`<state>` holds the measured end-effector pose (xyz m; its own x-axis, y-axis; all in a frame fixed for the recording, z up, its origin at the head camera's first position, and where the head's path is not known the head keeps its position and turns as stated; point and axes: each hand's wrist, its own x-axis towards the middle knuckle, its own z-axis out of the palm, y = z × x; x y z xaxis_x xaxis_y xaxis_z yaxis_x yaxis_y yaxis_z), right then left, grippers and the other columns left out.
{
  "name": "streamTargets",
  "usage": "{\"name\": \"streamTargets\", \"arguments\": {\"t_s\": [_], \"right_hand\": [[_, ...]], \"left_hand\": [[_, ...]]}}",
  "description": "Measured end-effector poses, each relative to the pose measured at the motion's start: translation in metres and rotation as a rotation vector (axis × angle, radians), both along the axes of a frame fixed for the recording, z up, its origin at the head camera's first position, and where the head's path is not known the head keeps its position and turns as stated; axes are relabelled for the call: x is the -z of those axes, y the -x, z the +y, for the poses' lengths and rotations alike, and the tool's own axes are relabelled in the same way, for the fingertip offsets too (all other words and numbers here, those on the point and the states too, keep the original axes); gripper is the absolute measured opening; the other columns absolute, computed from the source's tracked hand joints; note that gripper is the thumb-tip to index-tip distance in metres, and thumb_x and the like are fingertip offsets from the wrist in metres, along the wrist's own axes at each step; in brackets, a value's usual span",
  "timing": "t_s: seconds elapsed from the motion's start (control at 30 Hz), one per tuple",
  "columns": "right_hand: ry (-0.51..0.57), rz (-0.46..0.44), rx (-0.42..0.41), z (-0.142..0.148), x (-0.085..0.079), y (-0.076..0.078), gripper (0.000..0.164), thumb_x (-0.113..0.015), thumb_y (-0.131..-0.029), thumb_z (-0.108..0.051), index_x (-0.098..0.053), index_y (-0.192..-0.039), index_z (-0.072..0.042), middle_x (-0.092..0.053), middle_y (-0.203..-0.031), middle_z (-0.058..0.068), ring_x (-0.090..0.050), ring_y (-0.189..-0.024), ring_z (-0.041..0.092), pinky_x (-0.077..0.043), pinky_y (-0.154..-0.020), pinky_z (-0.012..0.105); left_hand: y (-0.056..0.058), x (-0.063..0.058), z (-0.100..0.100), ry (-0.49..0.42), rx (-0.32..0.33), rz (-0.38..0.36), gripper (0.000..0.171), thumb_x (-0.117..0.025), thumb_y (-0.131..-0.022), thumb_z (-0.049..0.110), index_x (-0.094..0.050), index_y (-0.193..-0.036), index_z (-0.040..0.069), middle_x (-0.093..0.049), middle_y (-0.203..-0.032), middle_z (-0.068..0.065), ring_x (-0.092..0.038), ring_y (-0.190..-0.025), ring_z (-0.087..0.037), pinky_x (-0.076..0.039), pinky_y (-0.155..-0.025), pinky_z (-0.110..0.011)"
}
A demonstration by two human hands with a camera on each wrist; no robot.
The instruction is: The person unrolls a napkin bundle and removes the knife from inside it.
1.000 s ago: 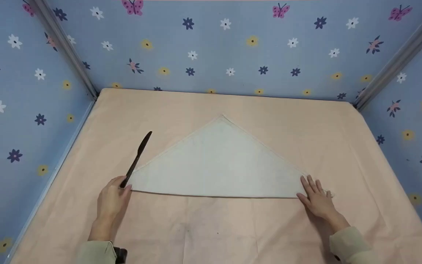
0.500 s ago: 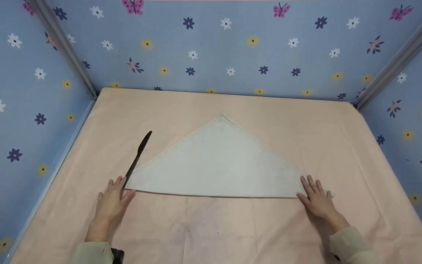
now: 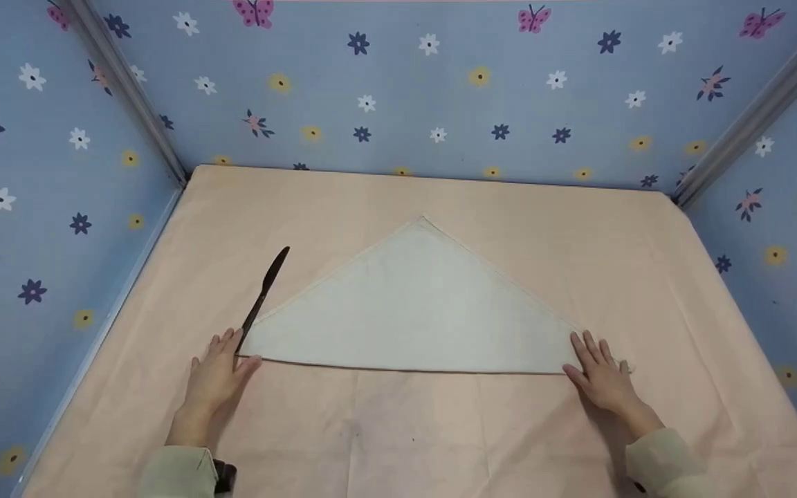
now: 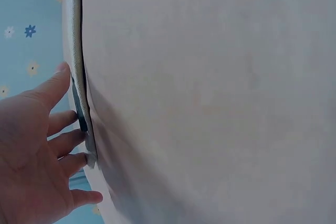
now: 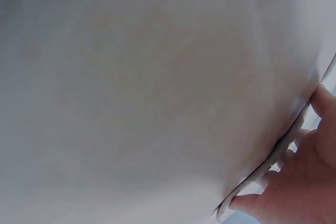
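Observation:
A pale grey-white cloth napkin (image 3: 412, 311), folded to a triangle, lies flat with its peak pointing away and its long fold toward me. A dark table knife (image 3: 274, 273) lies slanted at its left corner, the lower end beside my fingers. My left hand (image 3: 213, 377) rests at that corner with extended, spread fingers; in the left wrist view the fingertips (image 4: 79, 136) touch the cloth edge and the thumb lies along it. My right hand (image 3: 602, 377) lies over the right corner, fingers spread, largely covering it. In the right wrist view its thumb and fingers meet the cloth edge.
A peach-coloured cloth (image 3: 426, 429) with faint creases covers the table. Blue flower-patterned panels (image 3: 398, 83) stand behind and on both sides, with grey metal posts (image 3: 132, 90) at the back corners. A small loose thread or label lies by the right hand.
My left hand has loosened at the left corner: its fingers have straightened and spread, and its thumb has shifted onto the cloth's front edge. The right hand, knife and napkin stay in place.

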<state>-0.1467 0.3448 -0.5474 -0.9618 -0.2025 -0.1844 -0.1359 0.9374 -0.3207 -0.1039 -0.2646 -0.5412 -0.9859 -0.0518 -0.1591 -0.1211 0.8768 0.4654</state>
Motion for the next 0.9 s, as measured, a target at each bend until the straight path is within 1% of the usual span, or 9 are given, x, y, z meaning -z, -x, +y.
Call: {"name": "streamTargets", "arguments": {"t_s": [0.13,0.23,0.3,0.37,0.5,0.6,0.7,0.8,0.9], "right_hand": [[0.001,-0.002,0.004,0.0,0.0,0.0,0.066,-0.039,-0.092,-0.043,-0.018,-0.14,-0.003,-0.009,-0.143,0.024,-0.004,-0.127,0.047,-0.002,-0.088,0.072],[0.001,-0.007,0.007,0.0,-0.001,0.0,0.067,-0.038,-0.092,-0.044,-0.018,-0.14,-0.002,-0.009,-0.144,0.024,-0.004,-0.127,0.047,-0.001,-0.088,0.072],[0.001,-0.007,0.007,0.001,-0.001,0.0,0.067,-0.038,-0.092,-0.044,-0.018,-0.14,-0.002,-0.009,-0.143,0.024,-0.004,-0.127,0.047,-0.001,-0.088,0.072],[0.0,-0.005,0.005,0.001,-0.001,0.0,0.067,-0.038,-0.092,-0.044,-0.018,-0.14,-0.002,-0.009,-0.143,0.025,-0.004,-0.127,0.047,-0.001,-0.088,0.072],[-0.006,-0.001,0.012,0.001,-0.001,0.001,0.067,-0.038,-0.092,-0.044,-0.018,-0.14,-0.002,-0.008,-0.144,0.024,-0.004,-0.127,0.047,-0.001,-0.088,0.072],[-0.01,-0.004,0.017,0.001,-0.001,0.001,0.067,-0.037,-0.092,-0.045,-0.017,-0.14,-0.003,-0.008,-0.144,0.023,-0.003,-0.128,0.047,-0.001,-0.089,0.071],[-0.01,-0.012,0.018,0.001,0.0,0.001,0.068,-0.037,-0.092,-0.046,-0.017,-0.141,-0.003,-0.007,-0.144,0.023,-0.002,-0.128,0.046,0.0,-0.089,0.071],[-0.008,-0.015,0.018,0.0,0.0,0.001,0.068,-0.036,-0.092,-0.046,-0.016,-0.141,-0.003,-0.007,-0.144,0.022,-0.002,-0.128,0.046,0.0,-0.09,0.071],[-0.002,-0.011,0.01,0.001,0.0,0.001,0.068,-0.037,-0.092,-0.045,-0.017,-0.141,-0.003,-0.007,-0.144,0.023,-0.002,-0.128,0.046,0.0,-0.089,0.071]], "left_hand": [[0.008,-0.001,0.003,0.004,-0.005,0.019,0.07,-0.046,-0.09,0.041,-0.024,-0.135,-0.008,-0.021,-0.137,-0.031,-0.014,-0.125,-0.048,-0.007,-0.094,-0.066],[0.013,-0.001,0.004,0.0,-0.016,0.066,0.065,-0.047,-0.091,0.035,-0.026,-0.134,-0.009,-0.026,-0.134,-0.032,-0.021,-0.122,-0.048,-0.011,-0.095,-0.064],[0.017,0.0,0.005,-0.011,-0.036,0.105,0.062,-0.049,-0.091,0.031,-0.028,-0.133,-0.01,-0.03,-0.132,-0.033,-0.026,-0.121,-0.047,-0.013,-0.096,-0.062],[0.022,0.0,0.006,-0.037,-0.072,0.139,0.059,-0.051,-0.09,0.027,-0.031,-0.131,-0.01,-0.033,-0.13,-0.032,-0.03,-0.119,-0.046,-0.015,-0.098,-0.06],[0.031,0.0,0.009,-0.144,-0.174,0.175,0.056,-0.055,-0.089,0.022,-0.034,-0.13,-0.009,-0.038,-0.126,-0.03,-0.036,-0.117,-0.043,-0.023,-0.099,-0.052],[0.037,0.001,0.011,-0.239,-0.244,0.189,0.055,-0.057,-0.087,0.019,-0.036,-0.129,-0.008,-0.042,-0.123,-0.029,-0.04,-0.114,-0.041,-0.031,-0.096,-0.047],[0.042,0.001,0.012,-0.304,-0.289,0.199,0.053,-0.059,-0.086,0.016,-0.038,-0.128,-0.008,-0.043,-0.122,-0.028,-0.042,-0.113,-0.04,-0.034,-0.095,-0.046],[0.045,0.001,0.012,-0.342,-0.329,0.212,0.05,-0.06,-0.085,0.013,-0.041,-0.126,-0.008,-0.043,-0.122,-0.027,-0.043,-0.112,-0.039,-0.035,-0.094,-0.044],[0.047,0.002,0.012,-0.381,-0.361,0.258,0.048,-0.062,-0.083,0.011,-0.044,-0.123,-0.009,-0.047,-0.117,-0.025,-0.046,-0.107,-0.036,-0.038,-0.091,-0.043]]}}
